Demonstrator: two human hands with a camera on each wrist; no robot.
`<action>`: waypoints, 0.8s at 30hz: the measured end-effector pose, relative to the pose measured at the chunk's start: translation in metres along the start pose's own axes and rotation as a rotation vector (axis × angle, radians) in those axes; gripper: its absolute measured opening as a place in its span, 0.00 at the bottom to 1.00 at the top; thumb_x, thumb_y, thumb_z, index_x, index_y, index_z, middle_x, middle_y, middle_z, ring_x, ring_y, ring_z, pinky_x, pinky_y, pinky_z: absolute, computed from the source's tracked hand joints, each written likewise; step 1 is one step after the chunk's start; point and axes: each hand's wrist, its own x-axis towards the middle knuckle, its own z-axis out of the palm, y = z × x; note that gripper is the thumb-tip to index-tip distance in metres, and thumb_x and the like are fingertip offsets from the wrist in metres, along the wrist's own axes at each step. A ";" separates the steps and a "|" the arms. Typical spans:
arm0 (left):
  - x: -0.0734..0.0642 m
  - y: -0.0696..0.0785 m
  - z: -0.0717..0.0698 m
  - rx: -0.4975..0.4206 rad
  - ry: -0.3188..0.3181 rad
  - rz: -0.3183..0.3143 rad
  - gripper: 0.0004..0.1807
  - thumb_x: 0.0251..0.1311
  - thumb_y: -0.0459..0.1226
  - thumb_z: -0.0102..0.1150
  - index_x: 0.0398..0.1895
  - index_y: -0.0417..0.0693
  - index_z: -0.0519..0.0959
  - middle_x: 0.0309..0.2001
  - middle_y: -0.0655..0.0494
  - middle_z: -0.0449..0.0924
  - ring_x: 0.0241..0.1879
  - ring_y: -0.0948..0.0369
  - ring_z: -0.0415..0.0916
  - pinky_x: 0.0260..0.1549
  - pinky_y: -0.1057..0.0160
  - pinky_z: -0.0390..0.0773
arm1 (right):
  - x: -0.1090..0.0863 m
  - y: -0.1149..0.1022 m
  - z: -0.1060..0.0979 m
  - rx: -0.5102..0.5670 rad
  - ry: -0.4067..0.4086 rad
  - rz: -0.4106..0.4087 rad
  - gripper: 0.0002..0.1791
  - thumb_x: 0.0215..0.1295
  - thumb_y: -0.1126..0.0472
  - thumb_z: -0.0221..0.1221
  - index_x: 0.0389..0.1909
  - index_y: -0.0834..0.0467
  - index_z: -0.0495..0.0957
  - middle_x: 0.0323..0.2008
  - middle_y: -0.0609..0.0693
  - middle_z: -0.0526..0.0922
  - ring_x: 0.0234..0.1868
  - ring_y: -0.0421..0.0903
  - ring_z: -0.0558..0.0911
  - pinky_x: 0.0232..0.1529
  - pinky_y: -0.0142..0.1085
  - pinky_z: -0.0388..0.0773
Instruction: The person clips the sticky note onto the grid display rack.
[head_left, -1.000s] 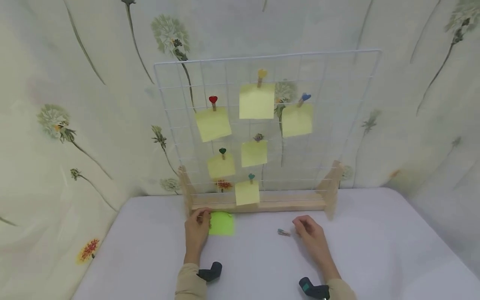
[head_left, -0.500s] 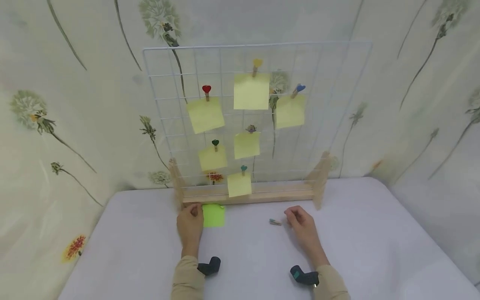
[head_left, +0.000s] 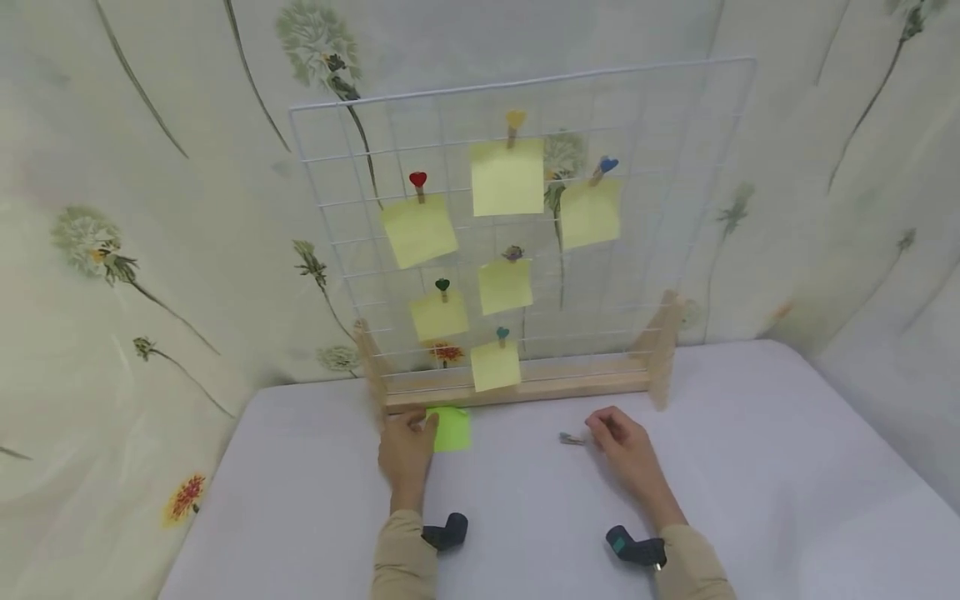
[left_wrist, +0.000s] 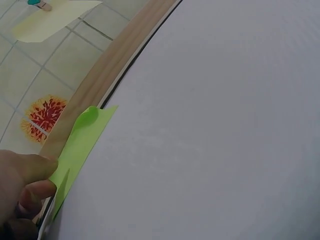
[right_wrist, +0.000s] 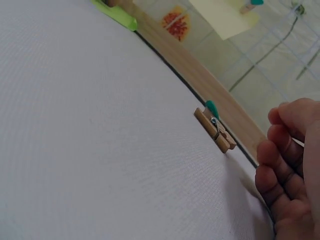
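A bright green sticky note lies on the white table by the wooden base of a wire grid. My left hand is at its left edge. The left wrist view shows the thumb and forefinger pinching that edge of the note, which bends upward; the other fingers are partly out of frame. A small wooden clothespin with a teal decoration lies on the table, its tip towards my right hand. The fingers of that hand are loosely curled beside the clothespin, apart from it, and hold nothing.
The white wire grid stands upright on its wooden base behind both hands. Several pale yellow notes hang from it on decorated clothespins, such as one with a red heart. A flower-patterned cloth forms the backdrop.
My left thumb has come over the left edge of the green note, which it now pinches. The right hand stays beside the clothespin. The head view has shifted slightly.
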 end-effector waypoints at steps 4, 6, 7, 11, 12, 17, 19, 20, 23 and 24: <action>0.001 0.000 0.004 0.052 0.002 0.019 0.17 0.49 0.51 0.68 0.38 0.52 0.85 0.26 0.56 0.82 0.22 0.60 0.75 0.17 0.66 0.64 | 0.000 -0.002 -0.001 0.003 -0.013 -0.004 0.08 0.68 0.59 0.54 0.41 0.59 0.77 0.33 0.57 0.81 0.30 0.36 0.76 0.33 0.27 0.74; 0.003 0.000 0.005 0.074 0.006 0.032 0.16 0.48 0.50 0.68 0.38 0.52 0.85 0.25 0.57 0.80 0.21 0.61 0.73 0.16 0.66 0.63 | 0.000 -0.002 0.000 0.014 -0.017 -0.008 0.08 0.68 0.61 0.54 0.41 0.61 0.77 0.35 0.59 0.81 0.30 0.36 0.76 0.32 0.27 0.74; 0.004 0.000 0.005 0.081 0.009 0.037 0.16 0.48 0.50 0.69 0.38 0.52 0.84 0.24 0.57 0.80 0.21 0.61 0.72 0.16 0.66 0.62 | 0.001 -0.002 0.001 0.011 -0.017 -0.006 0.08 0.68 0.60 0.54 0.41 0.61 0.77 0.35 0.58 0.81 0.30 0.35 0.76 0.32 0.27 0.74; 0.004 0.001 0.005 0.090 0.000 0.027 0.15 0.48 0.49 0.69 0.36 0.53 0.83 0.23 0.58 0.79 0.19 0.62 0.70 0.16 0.66 0.62 | 0.002 -0.002 0.001 0.005 -0.017 0.007 0.10 0.69 0.56 0.53 0.41 0.58 0.77 0.35 0.54 0.81 0.31 0.35 0.76 0.33 0.27 0.74; 0.004 0.001 0.005 0.094 -0.003 0.022 0.14 0.48 0.49 0.69 0.36 0.54 0.83 0.23 0.58 0.78 0.19 0.62 0.69 0.16 0.66 0.61 | 0.002 -0.002 0.001 0.003 -0.017 0.010 0.11 0.69 0.54 0.53 0.41 0.57 0.77 0.35 0.53 0.81 0.32 0.35 0.76 0.34 0.27 0.74; 0.002 -0.001 0.007 0.093 -0.014 0.035 0.10 0.51 0.47 0.67 0.33 0.54 0.81 0.21 0.59 0.78 0.16 0.63 0.67 0.15 0.67 0.60 | 0.001 -0.002 -0.001 -0.010 -0.014 0.018 0.12 0.68 0.49 0.53 0.41 0.52 0.77 0.39 0.48 0.82 0.39 0.34 0.78 0.41 0.24 0.75; 0.003 -0.003 0.007 0.088 0.001 0.062 0.08 0.53 0.47 0.66 0.31 0.55 0.81 0.21 0.59 0.78 0.16 0.63 0.68 0.15 0.67 0.61 | 0.001 -0.002 -0.001 -0.020 -0.009 0.021 0.12 0.68 0.47 0.53 0.41 0.51 0.76 0.41 0.46 0.82 0.42 0.32 0.77 0.44 0.23 0.74; 0.003 -0.003 0.006 0.079 0.008 0.076 0.07 0.54 0.46 0.65 0.30 0.55 0.81 0.21 0.59 0.79 0.17 0.63 0.70 0.15 0.67 0.61 | 0.001 -0.002 -0.001 -0.023 -0.008 0.024 0.13 0.68 0.47 0.53 0.41 0.51 0.76 0.41 0.46 0.82 0.43 0.32 0.77 0.45 0.22 0.73; 0.004 -0.007 0.006 0.041 0.008 0.124 0.06 0.56 0.46 0.63 0.29 0.57 0.81 0.23 0.61 0.80 0.20 0.63 0.73 0.17 0.66 0.64 | 0.000 -0.002 -0.002 -0.049 -0.009 0.038 0.13 0.68 0.47 0.52 0.42 0.51 0.76 0.42 0.45 0.81 0.46 0.30 0.76 0.48 0.19 0.71; 0.005 -0.008 0.006 0.020 -0.004 0.137 0.05 0.56 0.46 0.62 0.29 0.57 0.81 0.24 0.61 0.81 0.21 0.63 0.73 0.18 0.66 0.65 | -0.001 -0.002 -0.002 -0.054 -0.006 0.042 0.13 0.68 0.47 0.52 0.42 0.51 0.76 0.43 0.45 0.82 0.46 0.30 0.76 0.48 0.19 0.70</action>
